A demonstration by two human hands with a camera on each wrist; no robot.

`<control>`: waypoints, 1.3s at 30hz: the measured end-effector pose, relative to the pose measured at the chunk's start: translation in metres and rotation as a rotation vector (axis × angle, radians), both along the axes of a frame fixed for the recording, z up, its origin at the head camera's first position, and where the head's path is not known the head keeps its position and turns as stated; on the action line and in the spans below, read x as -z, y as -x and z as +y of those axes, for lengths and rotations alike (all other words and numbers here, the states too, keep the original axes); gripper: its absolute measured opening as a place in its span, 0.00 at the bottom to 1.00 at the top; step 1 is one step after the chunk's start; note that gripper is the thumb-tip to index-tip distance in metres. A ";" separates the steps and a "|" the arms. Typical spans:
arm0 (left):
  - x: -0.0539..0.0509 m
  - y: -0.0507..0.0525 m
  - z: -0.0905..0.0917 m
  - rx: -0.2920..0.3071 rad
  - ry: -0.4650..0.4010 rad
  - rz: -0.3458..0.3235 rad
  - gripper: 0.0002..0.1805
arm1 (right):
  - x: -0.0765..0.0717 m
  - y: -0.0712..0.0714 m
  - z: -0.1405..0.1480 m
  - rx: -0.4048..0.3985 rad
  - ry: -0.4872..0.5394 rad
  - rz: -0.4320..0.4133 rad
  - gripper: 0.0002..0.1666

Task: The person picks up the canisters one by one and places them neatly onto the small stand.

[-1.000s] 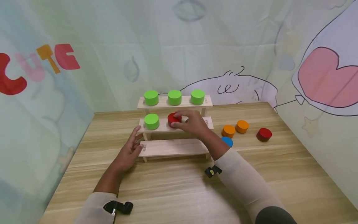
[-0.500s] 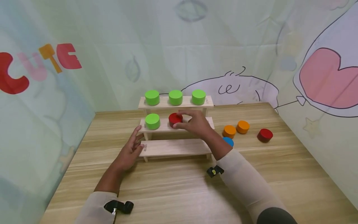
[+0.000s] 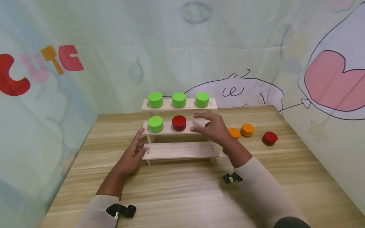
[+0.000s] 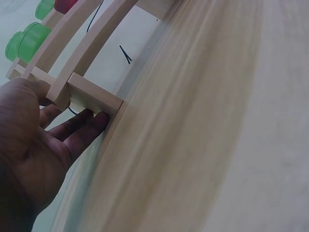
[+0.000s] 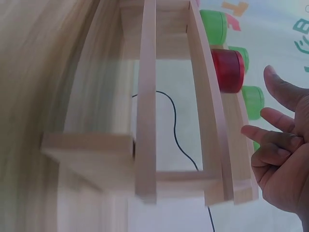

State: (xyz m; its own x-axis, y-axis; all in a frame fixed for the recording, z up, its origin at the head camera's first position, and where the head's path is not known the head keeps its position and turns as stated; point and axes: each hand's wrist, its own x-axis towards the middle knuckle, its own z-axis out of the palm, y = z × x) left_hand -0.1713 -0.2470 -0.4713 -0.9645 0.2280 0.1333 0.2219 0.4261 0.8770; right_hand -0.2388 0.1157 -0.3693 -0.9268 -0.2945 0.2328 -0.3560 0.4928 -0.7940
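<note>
A three-tier wooden stand (image 3: 179, 150) carries three green discs on its top tier; on the middle tier sit a green disc (image 3: 155, 124) and, to its right, a red disc (image 3: 179, 123). My left hand (image 3: 130, 159) holds the stand's left end, thumb at the lowest board; the left wrist view shows the hand (image 4: 38, 140) with fingertips against the wooden end support. My right hand (image 3: 214, 128) is at the right of the middle tier, thumb and index finger apart and empty. In the right wrist view the hand (image 5: 285, 150) is apart from the red disc (image 5: 231, 71).
Right of the stand on the wooden table (image 3: 182, 193) lie two orange discs, one (image 3: 247, 129) fully visible and one (image 3: 234, 133) partly behind my right hand, and another red disc (image 3: 269, 138). A printed cloth (image 3: 114, 63) stands behind. Through the stand a thin dark line shows.
My right hand has let go of the red disc on the middle tier and moved right, covering the blue disc. The left hand keeps its place at the stand.
</note>
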 end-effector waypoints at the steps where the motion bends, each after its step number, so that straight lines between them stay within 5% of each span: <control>1: 0.000 0.000 0.000 -0.003 0.002 -0.002 0.44 | 0.001 -0.002 0.004 0.002 0.002 0.003 0.31; 16: 0.000 0.000 0.000 0.000 0.010 0.006 0.44 | 0.012 -0.016 0.068 0.088 -0.011 0.049 0.27; 22: 0.000 0.000 -0.001 0.004 0.009 0.005 0.43 | 0.018 -0.021 0.095 0.106 0.000 -0.002 0.26; 30: -0.001 0.000 0.001 0.010 0.003 0.000 0.43 | 0.021 -0.029 0.133 0.187 0.026 -0.046 0.26; 39: -0.002 -0.001 0.001 0.000 0.007 0.001 0.43 | 0.027 -0.034 0.170 0.288 0.001 0.003 0.31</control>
State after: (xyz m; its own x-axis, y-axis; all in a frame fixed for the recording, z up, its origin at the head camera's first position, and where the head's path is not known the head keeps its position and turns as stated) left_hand -0.1705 -0.2460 -0.4696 -0.9644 0.2288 0.1328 0.2228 0.4319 0.8740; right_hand -0.2046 0.2853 -0.3963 -0.9717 -0.0191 0.2355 -0.2036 0.5734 -0.7936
